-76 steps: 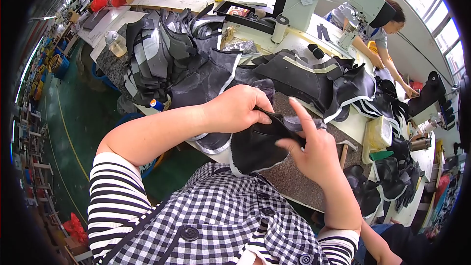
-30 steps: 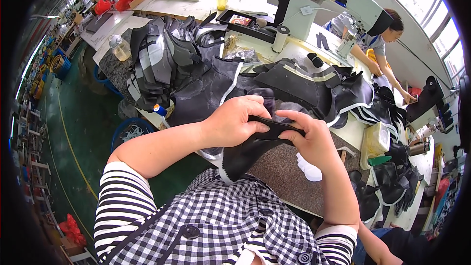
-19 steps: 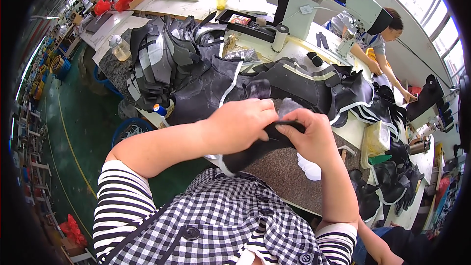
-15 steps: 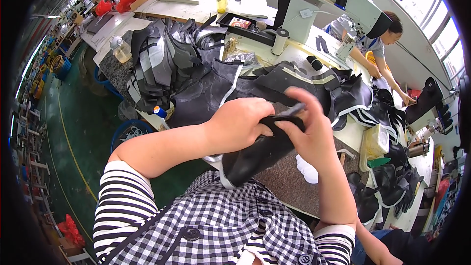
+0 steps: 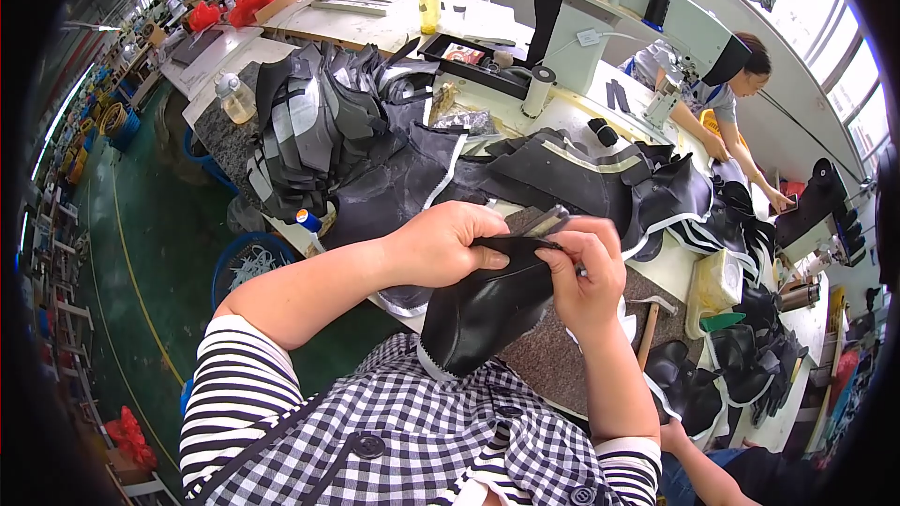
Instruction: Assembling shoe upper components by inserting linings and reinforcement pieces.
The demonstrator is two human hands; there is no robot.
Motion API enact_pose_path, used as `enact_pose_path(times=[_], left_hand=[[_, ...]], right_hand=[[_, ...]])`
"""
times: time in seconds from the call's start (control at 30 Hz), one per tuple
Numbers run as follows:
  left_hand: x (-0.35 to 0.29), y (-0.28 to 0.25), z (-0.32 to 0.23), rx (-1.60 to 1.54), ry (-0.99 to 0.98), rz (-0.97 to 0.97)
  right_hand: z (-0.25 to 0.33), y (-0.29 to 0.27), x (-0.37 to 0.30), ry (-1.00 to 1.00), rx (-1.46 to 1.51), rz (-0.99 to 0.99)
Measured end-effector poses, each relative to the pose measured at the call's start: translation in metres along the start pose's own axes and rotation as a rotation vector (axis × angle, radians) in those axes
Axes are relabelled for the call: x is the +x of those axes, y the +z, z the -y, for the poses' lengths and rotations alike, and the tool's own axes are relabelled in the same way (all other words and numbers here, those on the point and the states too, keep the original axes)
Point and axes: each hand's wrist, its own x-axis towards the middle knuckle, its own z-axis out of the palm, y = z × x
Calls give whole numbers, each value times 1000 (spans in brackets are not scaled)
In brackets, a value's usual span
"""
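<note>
A black leather boot upper (image 5: pixel 483 309) with a pale zigzag edge hangs between my hands, in front of my checked apron. Along its top edge, my left hand (image 5: pixel 450 244) is closed, the thumb lying on the black leather. My right hand (image 5: pixel 591 276) pinches the same edge a little to the right, its fingers curled. A small shiny bit shows between those fingers, too small to make out. Beyond the hands, more black upper pieces (image 5: pixel 562 169) lie on the table, some with white edging.
Grey and black cut pieces (image 5: pixel 319 122) are heaped at the left. A hammer (image 5: pixel 649 333) rests on the brown mat (image 5: pixel 553 365). Behind stands a sewing machine (image 5: pixel 600 37); a co-worker (image 5: pixel 703 84) works at the far right. Another person's forearm (image 5: pixel 698 468) shows at the lower right.
My right hand's fingers have gone from spread to curled against the upper's edge. The upper's smooth black side now shows more fully, and the hammer has come into fuller sight.
</note>
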Motion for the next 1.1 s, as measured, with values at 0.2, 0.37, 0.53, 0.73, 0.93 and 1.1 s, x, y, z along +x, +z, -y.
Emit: enact_pose_path(times=[0.2,0.37,0.53,0.73,0.93,1.1], left_hand=[[-4,3,-5,363,83,-131],[-4,17,0,168,174,-382],[-5,17,-2,15,175,-346],[-7,3,0,-209,-16,-156],[-4,-5,-4,53,-46,-156],[-10,3,22,-583,-152,-304]], right_hand=[[-1,-4,3,49,8,121],[7,-6,1,90,-75,142],[16,-6,2,270,-82,163],[8,-3,2,366,142,213],[15,1,21,423,52,277],[0,-18,15,412,127,450]])
